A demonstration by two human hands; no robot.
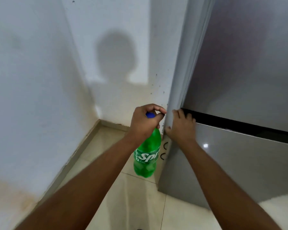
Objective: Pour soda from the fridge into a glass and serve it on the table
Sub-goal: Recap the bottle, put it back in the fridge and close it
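A green soda bottle (pixel 147 155) with a blue cap hangs upright above the floor, gripped at the neck by my left hand (pixel 144 123). My right hand (pixel 181 125) lies flat against the left edge of the grey fridge (pixel 239 146), fingers at the dark seam between the upper and lower doors. The upper door (pixel 249 63) looks shut or nearly shut. No glass or table is in view.
White walls (pixel 40 80) meet in a corner just left of the fridge, leaving a narrow gap. Beige floor tiles (pixel 136 205) spread below my arms. My shadow falls on the far wall.
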